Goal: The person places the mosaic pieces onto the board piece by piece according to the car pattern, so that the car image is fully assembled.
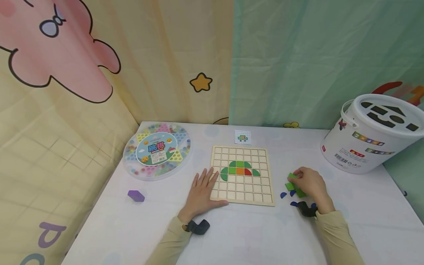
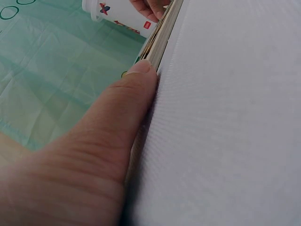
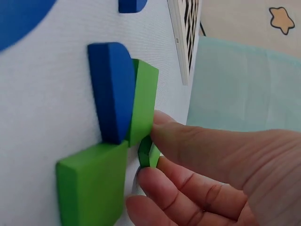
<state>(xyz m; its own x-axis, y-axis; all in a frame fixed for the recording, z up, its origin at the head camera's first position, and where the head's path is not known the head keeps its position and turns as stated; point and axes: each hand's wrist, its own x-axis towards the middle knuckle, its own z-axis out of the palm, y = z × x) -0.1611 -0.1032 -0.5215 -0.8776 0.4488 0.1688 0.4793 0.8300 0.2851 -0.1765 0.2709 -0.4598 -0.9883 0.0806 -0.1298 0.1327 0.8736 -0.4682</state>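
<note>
My left hand (image 1: pixel 200 195) lies with fingers spread at the near left corner of a wooden grid board (image 1: pixel 241 191); its thumb (image 2: pixel 120 108) rests along the near edge. Set in the grid are dark green rounded pieces (image 1: pixel 224 174), light green squares (image 1: pixel 240 164), an orange square (image 1: pixel 240 171) and a red quarter-round (image 1: pixel 247 172). Right of the board, my right hand (image 1: pixel 311 182) pinches a green block (image 3: pixel 154 155) between thumb and fingertips. Other green square blocks (image 3: pixel 94 183) and blue half-round blocks (image 3: pixel 110 89) lie close by, some partly under the hand.
A small pattern card (image 1: pixel 243 137) lies behind the board. To the left are a round Chinese checkers box (image 1: pixel 157 149) and a purple block (image 1: pixel 136 195). A white bucket (image 1: pixel 357 143) with shaped holes in its lid stands at the back right. Curtains hang behind the table.
</note>
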